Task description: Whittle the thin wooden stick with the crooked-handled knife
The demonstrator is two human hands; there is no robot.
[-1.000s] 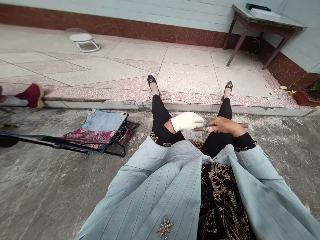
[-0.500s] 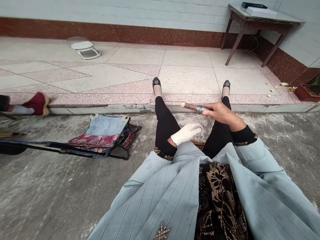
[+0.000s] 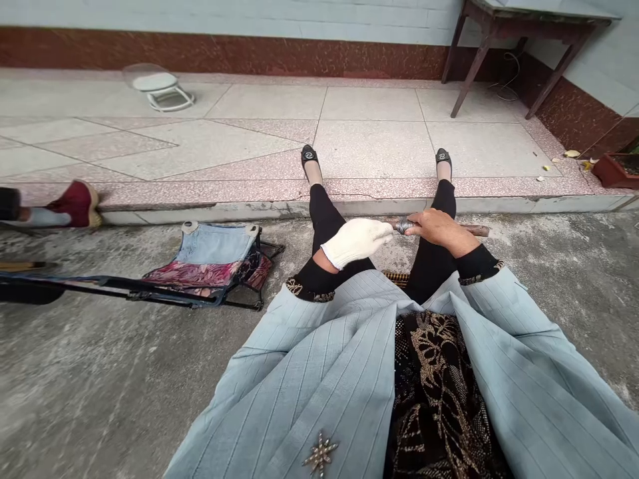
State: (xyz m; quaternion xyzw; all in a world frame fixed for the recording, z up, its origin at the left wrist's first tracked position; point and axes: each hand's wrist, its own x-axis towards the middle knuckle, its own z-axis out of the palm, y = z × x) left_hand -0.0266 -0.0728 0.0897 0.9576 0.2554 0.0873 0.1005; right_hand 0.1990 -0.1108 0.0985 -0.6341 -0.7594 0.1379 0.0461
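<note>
A brown wooden stick [image 3: 478, 231] lies level between my hands above my knees. Silvery wire [image 3: 403, 226] is wound in a tight coil round part of it. My right hand [image 3: 438, 229], bare, is closed around the stick just beside the coil, and one end sticks out past the wrist. My left hand [image 3: 358, 241], in a white knit glove [image 3: 349, 245], is closed at the stick's other end and hides it. The left fingertips are close to the wire coil; whether they also hold a strand of wire, I cannot tell.
A folding chair [image 3: 214, 243] with a fabric seat stands to the left, near another person's red shoe [image 3: 80, 203]. Across the raised tiled step [image 3: 369, 150] are a small white stool [image 3: 167, 93], a wooden table [image 3: 539, 30] and a planter [image 3: 616, 171].
My gloved left hand has risen and closed over the stick's left end. The stick has turned from slanting to level, and its right end now shows past my right wrist.
</note>
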